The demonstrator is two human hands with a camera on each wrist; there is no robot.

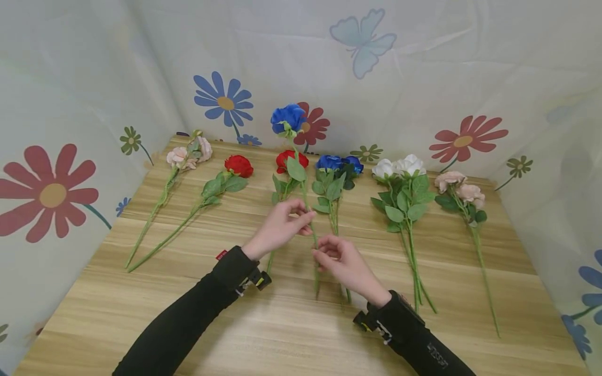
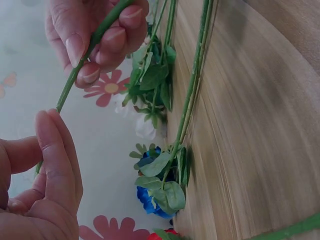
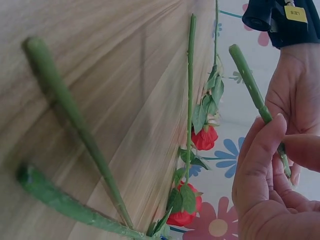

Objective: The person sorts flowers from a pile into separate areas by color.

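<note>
A blue artificial rose (image 1: 288,119) on a long green stem is held up over the middle of the table. My left hand (image 1: 285,223) pinches its stem below the leaf, and my right hand (image 1: 347,263) pinches the same stem lower down. In the left wrist view the stem (image 2: 75,72) runs slanting through both hands. The right wrist view shows its cut end (image 3: 235,50) sticking out past my right fingers. Beneath and behind lie a red rose (image 1: 292,161) and a pair of blue roses (image 1: 330,162).
Left on the wooden table (image 1: 291,334) lie a pink flower stem (image 1: 155,211) and another red rose (image 1: 239,166). Toward the right are white roses (image 1: 409,165) and pink flowers (image 1: 470,194). A flower-printed cloth (image 1: 282,47) hangs behind and at the sides.
</note>
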